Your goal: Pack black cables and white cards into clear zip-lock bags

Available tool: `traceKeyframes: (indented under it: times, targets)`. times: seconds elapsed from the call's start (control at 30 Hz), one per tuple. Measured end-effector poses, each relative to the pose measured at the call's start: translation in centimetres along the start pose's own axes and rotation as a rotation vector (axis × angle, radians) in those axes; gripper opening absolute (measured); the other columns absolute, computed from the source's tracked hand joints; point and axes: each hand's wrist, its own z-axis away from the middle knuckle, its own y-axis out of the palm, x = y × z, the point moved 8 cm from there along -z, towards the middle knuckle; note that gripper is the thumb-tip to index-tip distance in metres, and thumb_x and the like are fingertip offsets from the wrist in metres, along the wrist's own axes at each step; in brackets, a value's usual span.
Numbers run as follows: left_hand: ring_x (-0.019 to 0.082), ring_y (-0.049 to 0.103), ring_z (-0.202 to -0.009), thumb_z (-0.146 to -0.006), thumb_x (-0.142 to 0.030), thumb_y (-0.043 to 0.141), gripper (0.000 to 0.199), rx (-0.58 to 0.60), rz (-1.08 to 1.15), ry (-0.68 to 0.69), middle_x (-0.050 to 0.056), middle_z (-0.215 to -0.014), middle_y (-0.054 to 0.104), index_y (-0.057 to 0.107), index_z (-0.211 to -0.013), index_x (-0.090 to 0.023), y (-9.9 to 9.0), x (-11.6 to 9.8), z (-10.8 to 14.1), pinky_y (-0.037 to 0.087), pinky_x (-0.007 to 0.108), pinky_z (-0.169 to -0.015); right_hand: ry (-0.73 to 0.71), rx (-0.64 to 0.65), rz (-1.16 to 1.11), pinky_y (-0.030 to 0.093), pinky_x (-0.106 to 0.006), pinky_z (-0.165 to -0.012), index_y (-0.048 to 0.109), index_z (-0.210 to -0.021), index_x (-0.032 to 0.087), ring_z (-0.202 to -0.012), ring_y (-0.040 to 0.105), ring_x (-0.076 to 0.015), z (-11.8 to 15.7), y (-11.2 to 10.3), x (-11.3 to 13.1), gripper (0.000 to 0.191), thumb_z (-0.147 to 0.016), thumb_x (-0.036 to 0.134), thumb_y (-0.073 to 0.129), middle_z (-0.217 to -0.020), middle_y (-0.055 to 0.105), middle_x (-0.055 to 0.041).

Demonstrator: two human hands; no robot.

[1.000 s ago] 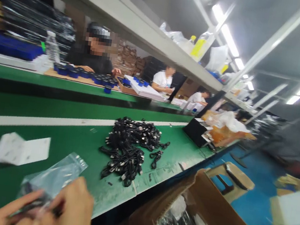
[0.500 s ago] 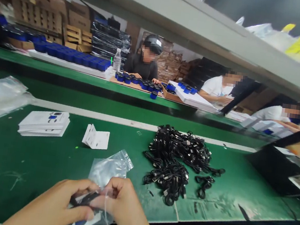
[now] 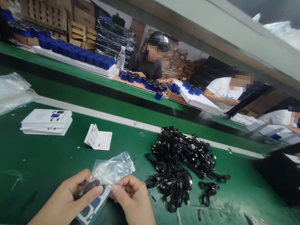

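A clear zip bag (image 3: 116,167) hangs between my hands above the green table's front edge. Inside its lower part show a printed card (image 3: 92,208) and a black item, seemingly a cable. My left hand (image 3: 73,194) is closed on the bag's left side, thumb over the black item. The thumb and fingers of my right hand (image 3: 130,195) pinch the bag's right edge. Beyond the bag stands a folded white leaflet (image 3: 103,140). To the right lies a big heap of black cables (image 3: 179,160).
Behind on the left are a stack of printed leaflets (image 3: 46,123) and a pile of clear bags (image 3: 0,96). Across a raised green ledge (image 3: 87,82), several people work near blue-and-black round items (image 3: 77,54). A grey shelf beam (image 3: 179,16) crosses overhead; a dark box (image 3: 277,173) stands right.
My right fingers have come out from the bag's opening to its right edge. The bag now lies flatter, with its card and black item showing more. The camera view has shifted slightly.
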Motion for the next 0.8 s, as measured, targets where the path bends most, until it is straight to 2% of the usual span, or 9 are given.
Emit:
traceKeyframes:
  times: [0.07,0.17,0.23,0.3,0.37,0.43,0.53,0.67,0.8]
  targets:
    - [0.011,0.048,-0.057,-0.074,-0.051,0.061,0.035,-0.011,0.037,-0.015,-0.007,-0.059,0.047,0.05,-0.064,-0.02,0.2,0.4,0.2,0.04,0.019,-0.053,-0.016,-0.006,-0.067,0.036,-0.023,-0.056,0.055,-0.065,0.016,-0.054,0.044,-0.0098,0.0,0.0,0.1,0.031,-0.068,0.042,0.072,-0.058,0.053,0.0029]
    - [0.015,0.056,-0.066,-0.073,-0.05,0.063,0.032,-0.037,0.105,-0.022,-0.006,-0.063,0.053,0.052,-0.069,-0.021,0.7,0.8,0.9,0.045,0.021,-0.059,-0.135,-0.084,-0.089,0.038,-0.022,-0.057,0.055,-0.063,0.017,-0.057,0.045,-0.011,0.4,-0.6,1.1,0.03,-0.073,0.041,0.07,-0.06,0.052,0.0027]
    - [0.019,0.061,-0.077,-0.072,-0.049,0.065,0.031,-0.063,0.145,-0.015,-0.005,-0.062,0.054,0.051,-0.068,-0.022,1.0,1.0,1.3,0.048,0.023,-0.067,-0.252,-0.139,-0.019,0.039,-0.023,-0.059,0.055,-0.062,0.017,-0.061,0.047,-0.0122,1.0,-0.9,2.0,0.027,-0.076,0.037,0.067,-0.063,0.052,0.0021]
    - [0.021,0.063,-0.084,-0.073,-0.046,0.066,0.028,-0.061,0.157,-0.012,-0.005,-0.063,0.056,0.052,-0.069,-0.022,1.4,1.1,1.5,0.05,0.024,-0.073,-0.308,-0.148,0.074,0.04,-0.024,-0.063,0.057,-0.066,0.017,-0.066,0.049,-0.0137,1.5,-1.0,2.4,0.023,-0.081,0.034,0.062,-0.068,0.054,0.0007]
    - [0.021,0.064,-0.086,-0.073,-0.043,0.067,0.024,-0.046,0.162,-0.019,-0.004,-0.071,0.063,0.058,-0.081,-0.022,1.6,1.4,1.5,0.051,0.025,-0.077,-0.269,-0.097,0.118,0.041,-0.026,-0.066,0.059,-0.072,0.017,-0.068,0.051,-0.0149,1.4,-0.6,2.1,0.019,-0.083,0.033,0.059,-0.071,0.057,-0.0006]
    - [0.02,0.066,-0.084,-0.071,-0.039,0.07,0.029,-0.051,0.169,-0.016,-0.002,-0.079,0.069,0.061,-0.092,-0.022,1.5,1.6,1.3,0.051,0.025,-0.077,-0.215,-0.041,0.112,0.041,-0.026,-0.065,0.059,-0.074,0.016,-0.066,0.05,-0.0146,1.2,-0.3,1.6,0.019,-0.082,0.033,0.059,-0.069,0.057,-0.0004]
    - [0.019,0.066,-0.082,-0.07,-0.037,0.07,0.025,-0.056,0.189,0.006,0.0,-0.083,0.071,0.064,-0.089,-0.021,1.1,1.7,1.1,0.052,0.024,-0.077,-0.229,-0.034,0.128,0.039,-0.024,-0.062,0.058,-0.07,0.016,-0.064,0.048,-0.0136,0.9,-0.1,1.6,0.021,-0.083,0.033,0.058,-0.067,0.054,0.0005]
    - [0.019,0.066,-0.086,-0.075,-0.037,0.065,0.023,0.003,0.203,-0.004,0.0,-0.089,0.072,0.063,-0.092,-0.021,1.0,1.4,0.9,0.051,0.025,-0.08,-0.225,-0.007,0.163,0.039,-0.024,-0.062,0.059,-0.075,0.016,-0.065,0.049,-0.0143,0.6,0.8,1.4,0.018,-0.084,0.031,0.056,-0.068,0.055,0.0001]
    - [0.02,0.066,-0.079,-0.074,-0.033,0.064,0.02,0.012,0.128,-0.048,0.0,-0.079,0.071,0.064,-0.09,-0.02,0.9,1.4,0.7,0.051,0.025,-0.071,-0.297,-0.05,0.211,0.04,-0.024,-0.062,0.056,-0.068,0.018,-0.064,0.05,-0.0149,0.2,0.8,1.9,0.02,-0.084,0.03,0.056,-0.066,0.055,0.0004]
